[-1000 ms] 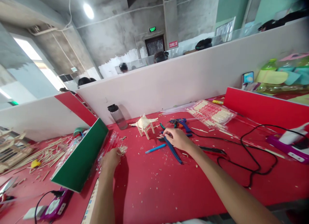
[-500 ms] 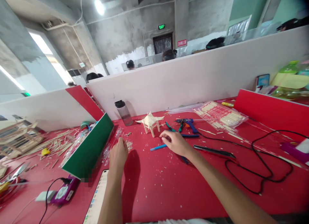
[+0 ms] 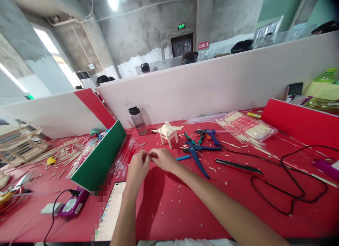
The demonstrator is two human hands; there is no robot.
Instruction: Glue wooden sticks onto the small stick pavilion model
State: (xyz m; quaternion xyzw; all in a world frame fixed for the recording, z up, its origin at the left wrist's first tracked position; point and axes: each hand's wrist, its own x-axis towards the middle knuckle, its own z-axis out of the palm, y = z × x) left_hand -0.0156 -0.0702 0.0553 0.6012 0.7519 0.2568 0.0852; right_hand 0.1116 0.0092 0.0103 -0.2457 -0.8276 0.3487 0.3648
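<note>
My left hand point(image 3: 139, 163) and my right hand point(image 3: 164, 159) meet above the red tabletop, fingertips pinched together. Whatever is between them is too small or too hidden to name. Just behind them stands a small pavilion-like model point(image 3: 167, 130) of pale wooden sticks, with a pointed roof and thin legs. A blue pen-like stick point(image 3: 183, 157) lies close to my right hand. Beyond it are blue-handled cutters point(image 3: 196, 158), a green-handled tool point(image 3: 189, 138) and a blue glue gun point(image 3: 210, 134). Below my left hand, a phone point(image 3: 112, 210) lies with its screen lit.
A dark bottle point(image 3: 139, 123) stands by the white partition point(image 3: 190, 87). Bagged sticks point(image 3: 246, 127) lie at the back right. A black knife point(image 3: 239, 165) and a looping black cable point(image 3: 286, 164) are on the right. A green board point(image 3: 99, 161) leans at left, near a purple power strip point(image 3: 74, 203).
My right hand has moved left from beside the model to meet my left hand, uncovering the blue cutters. My left hand has shifted slightly right. The view has tilted a little.
</note>
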